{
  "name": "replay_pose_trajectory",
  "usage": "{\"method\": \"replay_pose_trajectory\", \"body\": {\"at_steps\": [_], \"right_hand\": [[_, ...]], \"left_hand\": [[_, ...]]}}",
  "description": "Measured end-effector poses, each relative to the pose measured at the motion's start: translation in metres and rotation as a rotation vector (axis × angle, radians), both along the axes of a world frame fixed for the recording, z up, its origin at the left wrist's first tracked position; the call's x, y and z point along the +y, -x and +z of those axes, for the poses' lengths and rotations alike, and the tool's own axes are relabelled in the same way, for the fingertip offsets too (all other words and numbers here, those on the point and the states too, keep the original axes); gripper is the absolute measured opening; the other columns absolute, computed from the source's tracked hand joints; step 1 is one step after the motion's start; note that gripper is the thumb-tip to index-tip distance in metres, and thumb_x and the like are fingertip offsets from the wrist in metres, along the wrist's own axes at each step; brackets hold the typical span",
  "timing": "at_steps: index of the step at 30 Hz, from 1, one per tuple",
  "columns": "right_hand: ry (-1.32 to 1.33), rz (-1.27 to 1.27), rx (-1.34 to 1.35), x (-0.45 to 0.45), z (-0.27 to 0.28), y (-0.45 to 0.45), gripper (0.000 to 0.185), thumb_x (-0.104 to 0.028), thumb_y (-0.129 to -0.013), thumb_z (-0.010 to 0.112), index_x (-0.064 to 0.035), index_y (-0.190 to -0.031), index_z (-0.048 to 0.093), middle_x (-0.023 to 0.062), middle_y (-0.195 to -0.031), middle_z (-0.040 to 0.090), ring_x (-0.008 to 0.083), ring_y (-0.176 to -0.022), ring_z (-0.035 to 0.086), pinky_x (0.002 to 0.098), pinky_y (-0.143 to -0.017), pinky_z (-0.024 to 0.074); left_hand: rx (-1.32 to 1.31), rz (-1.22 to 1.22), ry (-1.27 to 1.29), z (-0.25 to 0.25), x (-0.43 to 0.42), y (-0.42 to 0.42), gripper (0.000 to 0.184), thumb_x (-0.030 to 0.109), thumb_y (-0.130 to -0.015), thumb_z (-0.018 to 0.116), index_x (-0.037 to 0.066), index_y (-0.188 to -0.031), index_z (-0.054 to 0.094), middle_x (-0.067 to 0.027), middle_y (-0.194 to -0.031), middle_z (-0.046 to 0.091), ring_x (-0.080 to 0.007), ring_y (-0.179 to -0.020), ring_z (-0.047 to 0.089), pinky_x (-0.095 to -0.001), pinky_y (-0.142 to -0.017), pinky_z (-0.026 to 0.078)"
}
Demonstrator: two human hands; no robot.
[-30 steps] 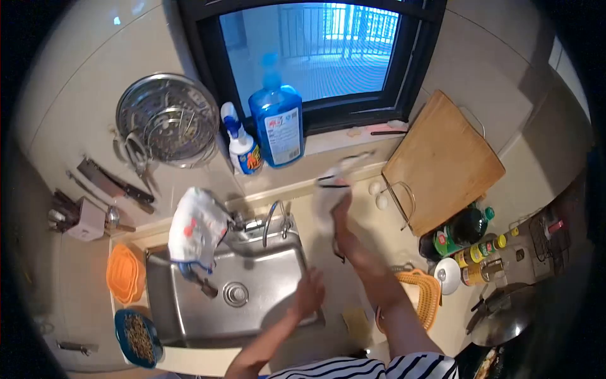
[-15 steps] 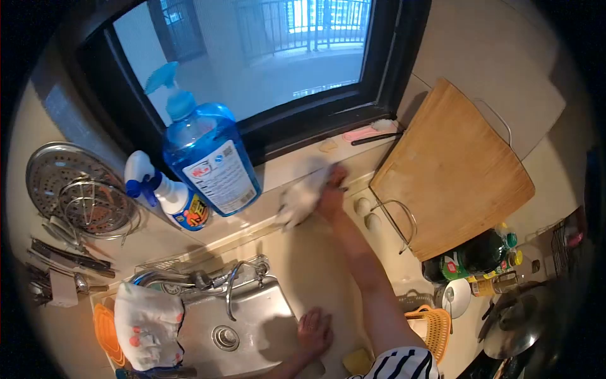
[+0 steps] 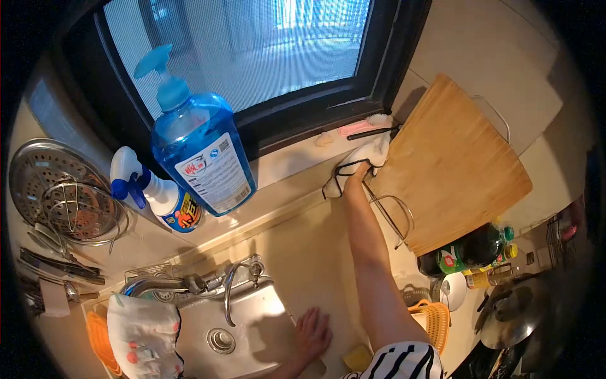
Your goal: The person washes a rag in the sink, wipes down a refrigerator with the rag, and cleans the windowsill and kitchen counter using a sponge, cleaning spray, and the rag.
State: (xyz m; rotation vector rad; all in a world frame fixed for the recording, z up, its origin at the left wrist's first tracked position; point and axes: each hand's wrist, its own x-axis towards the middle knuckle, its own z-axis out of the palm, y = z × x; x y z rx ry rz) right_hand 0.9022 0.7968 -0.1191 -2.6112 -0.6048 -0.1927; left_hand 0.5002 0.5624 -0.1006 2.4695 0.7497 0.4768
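My right hand (image 3: 358,175) reaches to the far tiled ledge, its fingers wrapped in a white cloth with a dark edge (image 3: 375,150). The cloth is pressed against the ledge wall, close to the left edge of the wooden cutting board (image 3: 454,170); part of my fingers is hidden by it. My left hand (image 3: 314,333) lies on the counter at the right rim of the steel sink (image 3: 265,309), fingers stretched out and holding nothing. A yellow sponge-like piece (image 3: 358,358) lies by my striped sleeve.
A blue soap pump bottle (image 3: 205,151) and a spray bottle (image 3: 170,199) stand left on the ledge. A pink brush (image 3: 356,128) lies beneath the window. The faucet (image 3: 228,290) arches over the sink. A wire rack (image 3: 394,221), dark bottle (image 3: 467,249) and orange basket (image 3: 437,325) are right.
My right hand has moved the cloth rightward along the ledge, up to the cutting board. My left hand stays by the sink, its fingers a little more spread. The view has shifted slightly.
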Motion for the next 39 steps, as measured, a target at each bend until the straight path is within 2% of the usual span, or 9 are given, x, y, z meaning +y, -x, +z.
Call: {"method": "replay_pose_trajectory", "body": {"at_steps": [8, 17, 23, 24, 27, 32, 33, 38, 39], "right_hand": [[-0.075, 0.2, -0.026, -0.001, 0.024, 0.06, 0.036, -0.025, -0.077, 0.048, -0.0014, -0.105, 0.046, 0.0173, -0.104, 0.046, 0.0275, -0.098, 0.044, 0.0342, -0.083, 0.0385], [-0.093, 1.006, 0.017, -0.068, 0.044, 0.223, 0.039, -0.021, -0.075, 0.05, 0.0007, -0.107, 0.045, 0.0199, -0.109, 0.045, 0.0292, -0.104, 0.042, 0.0334, -0.086, 0.0368], [-0.236, 1.339, -0.543, -0.026, 0.053, 0.24, 0.041, -0.018, -0.074, 0.051, 0.002, -0.109, 0.045, 0.0217, -0.112, 0.044, 0.0302, -0.108, 0.04, 0.0328, -0.088, 0.0356], [-0.279, 1.432, -0.497, -0.007, 0.053, 0.244, 0.041, -0.017, -0.074, 0.051, 0.0023, -0.109, 0.045, 0.0219, -0.112, 0.044, 0.0304, -0.109, 0.04, 0.0327, -0.089, 0.0355], [-0.525, 1.769, 0.906, 0.061, 0.035, 0.286, 0.02, -0.018, -0.081, 0.044, -0.0036, -0.094, 0.048, 0.0137, -0.088, 0.053, 0.0241, -0.083, 0.052, 0.0322, -0.07, 0.0442], [0.701, 2.058, 0.432, 0.07, 0.084, 0.343, 0.031, -0.017, -0.079, 0.041, -0.0074, -0.107, 0.049, 0.0175, -0.1, 0.052, 0.0288, -0.092, 0.051, 0.0316, -0.077, 0.0418], [0.773, 2.071, 0.009, 0.077, 0.046, 0.352, 0.03, -0.018, -0.079, 0.037, -0.0068, -0.104, 0.049, 0.0171, -0.094, 0.054, 0.0281, -0.085, 0.053, 0.0351, -0.073, 0.0415], [-0.051, 1.751, -0.213, 0.054, 0.033, 0.345, 0.02, -0.018, -0.077, 0.045, -0.0014, -0.087, 0.051, 0.0109, -0.075, 0.057, 0.0209, -0.068, 0.056, 0.0335, -0.055, 0.0444], [-0.01, 1.787, -0.323, 0.032, 0.061, 0.327, 0.022, -0.019, -0.078, 0.042, -0.005, -0.092, 0.052, 0.0136, -0.085, 0.056, 0.0255, -0.077, 0.054, 0.0364, -0.064, 0.0429]], "left_hand": [[-0.056, 0.015, -0.01, -0.002, -0.001, 0.0, 0.036, 0.02, -0.066, 0.056, 0.01, -0.101, 0.054, -0.0152, -0.113, 0.043, -0.0301, -0.108, 0.039, -0.0438, -0.088, 0.03], [-0.073, -0.009, 0.066, -0.005, 0.004, 0.0, 0.033, 0.019, -0.068, 0.053, 0.01, -0.1, 0.053, -0.0143, -0.114, 0.042, -0.0283, -0.11, 0.036, -0.0437, -0.089, 0.028], [-0.11, 0.022, 0.117, -0.017, 0.0, -0.001, 0.033, 0.017, -0.068, 0.053, 0.009, -0.1, 0.051, -0.0133, -0.112, 0.043, -0.0266, -0.111, 0.037, -0.0428, -0.089, 0.029], [-0.164, 0.019, 0.134, -0.014, 0.001, 0.001, 0.033, 0.016, -0.068, 0.053, 0.009, -0.1, 0.051, -0.013, -0.112, 0.044, -0.0263, -0.111, 0.037, -0.0422, -0.089, 0.029], [-0.088, -0.03, 0.149, -0.019, 0.004, -0.001, 0.033, 0.015, -0.069, 0.054, 0.009, -0.101, 0.05, -0.0128, -0.112, 0.044, -0.0259, -0.11, 0.039, -0.0408, -0.09, 0.03], [-0.172, 0.05, 0.135, -0.014, 0.002, 0.0, 0.033, 0.013, -0.069, 0.054, 0.008, -0.101, 0.049, -0.0131, -0.112, 0.044, -0.0261, -0.109, 0.039, -0.0398, -0.09, 0.03], [-0.167, 0.051, 0.142, -0.013, 0.001, 0.0, 0.033, 0.013, -0.069, 0.054, 0.007, -0.101, 0.049, -0.0134, -0.112, 0.044, -0.0265, -0.109, 0.039, -0.0397, -0.09, 0.03], [-0.171, 0.015, 0.163, -0.011, 0.002, 0.002, 0.032, 0.013, -0.069, 0.053, 0.006, -0.099, 0.049, -0.0139, -0.112, 0.044, -0.0274, -0.11, 0.038, -0.0403, -0.09, 0.03], [-0.135, 0.008, 0.176, -0.01, 0.003, -0.001, 0.031, 0.012, -0.069, 0.053, 0.006, -0.099, 0.049, -0.0138, -0.111, 0.045, -0.0276, -0.11, 0.038, -0.0406, -0.089, 0.031]]}}
